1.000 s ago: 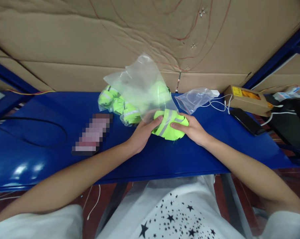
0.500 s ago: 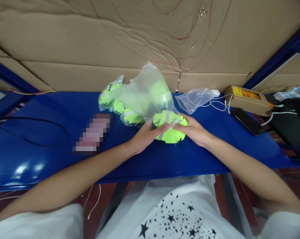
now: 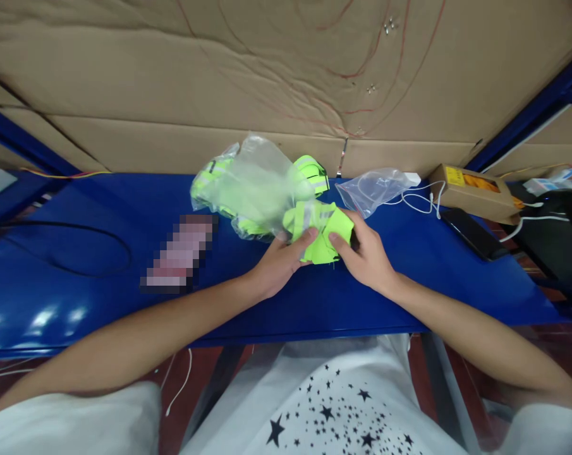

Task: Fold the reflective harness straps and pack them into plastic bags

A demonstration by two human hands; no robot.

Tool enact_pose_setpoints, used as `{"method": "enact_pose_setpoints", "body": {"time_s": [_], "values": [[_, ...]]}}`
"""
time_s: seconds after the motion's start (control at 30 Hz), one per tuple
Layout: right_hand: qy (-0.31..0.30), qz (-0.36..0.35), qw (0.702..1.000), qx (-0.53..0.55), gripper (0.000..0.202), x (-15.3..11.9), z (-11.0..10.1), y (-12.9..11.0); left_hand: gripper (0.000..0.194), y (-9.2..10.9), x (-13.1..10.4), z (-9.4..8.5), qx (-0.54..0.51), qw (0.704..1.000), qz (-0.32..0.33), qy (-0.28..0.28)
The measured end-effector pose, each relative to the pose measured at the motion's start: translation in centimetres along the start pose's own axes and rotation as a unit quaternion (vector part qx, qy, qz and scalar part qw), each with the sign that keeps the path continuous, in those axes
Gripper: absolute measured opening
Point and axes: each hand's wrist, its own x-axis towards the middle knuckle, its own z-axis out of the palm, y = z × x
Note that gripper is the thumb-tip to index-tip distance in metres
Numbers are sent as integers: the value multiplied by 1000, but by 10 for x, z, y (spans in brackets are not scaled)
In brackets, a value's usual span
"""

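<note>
A folded bundle of neon yellow-green fabric (image 3: 320,243) with silver reflective bands is held between my two hands above the bench. My left hand (image 3: 279,262) grips its left side, thumb on top. On the right side my right hand (image 3: 367,253) has its thumb pressed on a folded flap, with the other fingers mostly hidden behind. A clear plastic bag (image 3: 261,174) lies just beyond my left hand, over more neon fabric in plastic (image 3: 210,180). Behind the held bundle sits another neon roll (image 3: 311,172) with reflective and dark bands.
On the blue bench (image 3: 248,316) lie a pixelated phone-like object (image 3: 179,253) at left and a flat clear bag (image 3: 371,188) at right. Farther right are a black phone (image 3: 475,234), white cables (image 3: 416,199) and a cardboard box (image 3: 475,189). A cardboard wall (image 3: 219,76) stands behind.
The clear bag has sunk and shifted left, off the held bundle, uncovering the neon roll behind. My right thumb now presses a flap of the bundle, which has changed shape.
</note>
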Motion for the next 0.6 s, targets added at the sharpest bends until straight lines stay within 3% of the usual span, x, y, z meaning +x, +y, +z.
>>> {"method": "enact_pose_setpoints", "body": {"time_s": [0.17, 0.3, 0.37, 0.47, 0.6], "values": [[-4, -76, 997, -20, 22, -1, -5, -6, 64, 3, 5, -9, -36, 997, -25, -67], [-42, -7, 994, 104, 22, 6, -8, 1, 70, 5, 4, -12, -42, 992, -14, -119], [-54, -8, 994, 100, 23, 8, -7, 5, 70, 6, 4, -11, -25, 994, 1, -104], [-46, -75, 996, 1, 31, 6, -4, 1, 67, 5, 5, -9, -3, 998, 0, -60], [-16, -127, 988, -86, 43, 2, -4, -7, 62, 4, 9, -8, -15, 998, 14, -58]]}}
